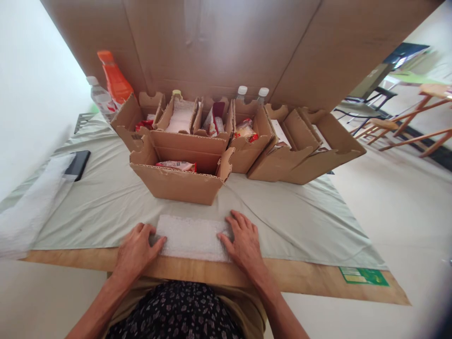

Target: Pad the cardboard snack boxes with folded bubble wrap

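A folded piece of bubble wrap (194,238) lies flat near the front edge of the table. My left hand (139,247) rests at its left end, fingers apart, with the thumb at the wrap's edge. At the right end is my right hand (243,240), its fingers spread and its thumb touching the wrap. Just behind the wrap stands an open cardboard box (180,186), in which a red and white packet (176,165) shows. Whether anything lies inside the folded wrap cannot be seen.
Several open cardboard boxes (300,162) stand in a row behind, with packets inside. An orange bottle (116,80) and a clear bottle (102,101) stand back left. More bubble wrap (31,207) partly covers a black phone-like object (82,165). A large cardboard panel (219,52) rises behind.
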`<state>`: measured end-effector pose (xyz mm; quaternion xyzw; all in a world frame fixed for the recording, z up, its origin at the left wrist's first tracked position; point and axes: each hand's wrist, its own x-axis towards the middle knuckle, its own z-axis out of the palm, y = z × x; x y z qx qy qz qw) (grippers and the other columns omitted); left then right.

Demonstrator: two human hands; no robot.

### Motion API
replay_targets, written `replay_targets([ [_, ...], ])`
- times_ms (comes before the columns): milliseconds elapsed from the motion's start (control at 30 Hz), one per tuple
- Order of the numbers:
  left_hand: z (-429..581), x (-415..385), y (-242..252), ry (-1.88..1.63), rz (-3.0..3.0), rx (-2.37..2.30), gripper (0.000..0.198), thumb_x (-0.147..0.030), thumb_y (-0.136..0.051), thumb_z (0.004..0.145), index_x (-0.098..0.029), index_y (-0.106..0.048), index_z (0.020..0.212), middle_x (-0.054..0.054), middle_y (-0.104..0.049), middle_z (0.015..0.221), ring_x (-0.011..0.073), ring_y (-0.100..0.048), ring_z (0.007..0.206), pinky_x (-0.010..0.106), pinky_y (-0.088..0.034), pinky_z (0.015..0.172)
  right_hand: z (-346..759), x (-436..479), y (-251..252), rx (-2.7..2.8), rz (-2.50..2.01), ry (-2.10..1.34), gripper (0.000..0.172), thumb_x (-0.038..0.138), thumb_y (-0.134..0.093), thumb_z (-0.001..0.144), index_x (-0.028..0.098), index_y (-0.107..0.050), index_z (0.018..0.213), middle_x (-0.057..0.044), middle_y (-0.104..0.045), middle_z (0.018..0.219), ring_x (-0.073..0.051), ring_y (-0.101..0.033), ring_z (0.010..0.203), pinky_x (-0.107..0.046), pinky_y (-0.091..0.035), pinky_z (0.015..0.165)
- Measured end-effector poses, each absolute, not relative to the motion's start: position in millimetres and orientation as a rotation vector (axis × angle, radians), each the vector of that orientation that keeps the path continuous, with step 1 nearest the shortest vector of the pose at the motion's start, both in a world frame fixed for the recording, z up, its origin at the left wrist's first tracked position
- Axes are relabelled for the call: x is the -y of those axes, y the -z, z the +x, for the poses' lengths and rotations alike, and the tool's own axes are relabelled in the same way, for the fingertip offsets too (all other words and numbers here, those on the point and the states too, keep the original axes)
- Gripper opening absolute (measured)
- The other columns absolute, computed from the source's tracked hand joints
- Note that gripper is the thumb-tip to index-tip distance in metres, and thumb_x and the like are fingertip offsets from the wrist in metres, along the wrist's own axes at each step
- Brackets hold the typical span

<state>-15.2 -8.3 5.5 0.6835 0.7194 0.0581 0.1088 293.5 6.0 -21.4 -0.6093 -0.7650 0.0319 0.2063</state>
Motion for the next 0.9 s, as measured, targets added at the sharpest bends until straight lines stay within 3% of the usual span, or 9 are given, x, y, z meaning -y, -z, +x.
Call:
replay_targets([
  [67,-12,7,-4,-0.195,2.018,-2.037,0.022,-0.036,-0.052,0.09,-0.022,-0.06,0.075,0.006,-0.064,0.084,0.0245,-0.066,0.081,0.035,-0.049,0.076,290,-7,20,2.158,-1.641,-0.151,0.011,0.025,-0.061,0.09,0.018,-0.069,0.093,-0.017,-0.065,0.134,-0.034,-0.057,0.123,-0.047,-0.045,0.095],
  [167,-9,7,-3,-0.336,2.023,-1.955,0.022,-0.031,-0.048,0.088,-0.023,-0.054,0.069,0.004,-0.063,0.079,0.0229,-0.064,0.078,0.034,-0.048,0.074,288,-3,14,2.096,-1.575,-0.312,0.011,0.022,-0.057,0.09,0.021,-0.063,0.082,-0.013,-0.073,0.115,-0.029,-0.065,0.106,-0.041,-0.048,0.087],
  [333,-26,1,-14,-0.45,1.886,-1.942,0.018,-0.037,-0.049,0.088,-0.024,-0.057,0.079,-0.001,-0.067,0.07,0.0201,-0.064,0.063,0.031,-0.047,0.065,283,23,-9,1.821,-1.593,-0.911,0.015,0.028,-0.057,0.091,0.022,-0.063,0.102,0.001,-0.066,0.072,-0.016,-0.061,0.062,-0.028,-0.049,0.062],
  [467,-36,-28,-23,-0.47,2.148,-1.88,0.017,-0.031,-0.049,0.088,-0.023,-0.063,0.09,0.005,-0.077,0.085,0.0246,-0.071,0.079,0.035,-0.05,0.075,256,53,-14,1.697,-1.502,-1.147,0.055,0.024,-0.057,0.089,0.022,-0.05,0.144,0.0,-0.07,0.081,-0.018,-0.064,0.066,-0.029,-0.055,0.066],
  [567,-23,-54,-21,-0.451,2.294,-1.778,0.014,-0.025,-0.053,0.086,-0.023,-0.067,0.088,0.005,-0.077,0.087,0.0247,-0.071,0.085,0.037,-0.051,0.083,235,73,-7,1.743,-1.398,-1.235,0.065,0.022,-0.059,0.087,0.025,-0.047,0.151,-0.007,-0.076,0.108,-0.023,-0.071,0.091,-0.035,-0.059,0.082],
  [633,-9,-64,-17,-0.471,2.335,-1.734,0.017,-0.021,-0.056,0.085,-0.023,-0.07,0.094,0.007,-0.077,0.094,0.0264,-0.07,0.093,0.04,-0.051,0.089,225,80,-3,1.776,-1.363,-1.282,0.062,0.021,-0.06,0.086,0.026,-0.053,0.147,-0.009,-0.072,0.127,-0.025,-0.069,0.112,-0.04,-0.056,0.097],
  [733,4,-56,-9,-0.568,2.369,-1.752,0.032,-0.02,-0.056,0.087,-0.017,-0.067,0.117,0.015,-0.071,0.118,0.0323,-0.064,0.111,0.049,-0.049,0.097,220,84,-3,1.764,-1.328,-1.371,0.044,0.022,-0.061,0.085,0.025,-0.069,0.128,-0.009,-0.072,0.126,-0.027,-0.067,0.117,-0.042,-0.052,0.103],
  [800,1,-33,-8,-0.718,2.39,-1.707,0.035,-0.018,-0.053,0.091,-0.015,-0.063,0.124,0.017,-0.068,0.124,0.0319,-0.061,0.115,0.05,-0.049,0.1,220,83,-4,1.678,-1.317,-1.437,0.034,0.023,-0.062,0.084,0.024,-0.075,0.115,-0.008,-0.075,0.115,-0.026,-0.07,0.107,-0.04,-0.055,0.096],
  [900,-18,19,-13,-0.845,2.424,-1.4,0.038,-0.006,-0.046,0.089,-0.021,-0.063,0.12,0.011,-0.069,0.12,0.0258,-0.059,0.12,0.043,-0.051,0.103,220,82,-1,1.462,-1.335,-1.637,0.029,0.028,-0.062,0.084,0.024,-0.075,0.11,-0.005,-0.075,0.094,-0.02,-0.071,0.077,-0.031,-0.055,0.071],
])
